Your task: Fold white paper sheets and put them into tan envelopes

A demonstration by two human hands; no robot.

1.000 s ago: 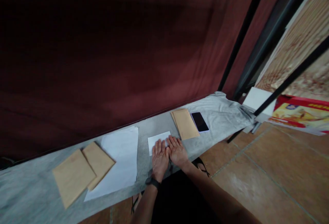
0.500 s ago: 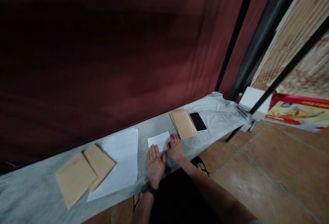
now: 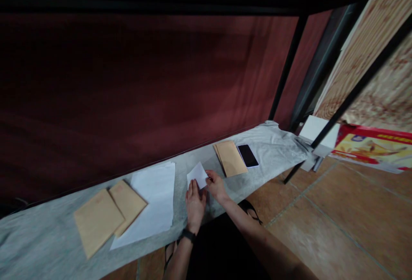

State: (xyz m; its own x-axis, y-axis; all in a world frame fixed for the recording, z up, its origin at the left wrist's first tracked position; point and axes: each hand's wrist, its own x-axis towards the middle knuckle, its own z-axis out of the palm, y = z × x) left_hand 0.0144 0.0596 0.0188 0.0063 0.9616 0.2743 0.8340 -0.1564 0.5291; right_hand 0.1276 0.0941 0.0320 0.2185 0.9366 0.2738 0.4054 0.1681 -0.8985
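A small folded sheet of white paper (image 3: 197, 173) lies on the grey cloth in front of me. Its right part is bent over, so the top edge forms a peak. My left hand (image 3: 195, 206) rests on the paper's lower left with fingers stretched out, pressing it down. At the right edge, my right hand (image 3: 216, 185) pinches the paper between thumb and fingers. Part of the sheet is hidden under both hands.
The grey cloth (image 3: 189, 162) covers a narrow bench. To the left, white sheets (image 3: 157, 207) lie partly under two brown envelopes (image 3: 98, 220). On the right, more brown envelopes (image 3: 232, 160) sit beside a phone (image 3: 247, 155). A black post (image 3: 288, 70) rises behind.
The paper lay flat as a rectangle; now its right side is folded over toward the left. My right hand has gone from lying on the edge to pinching it.
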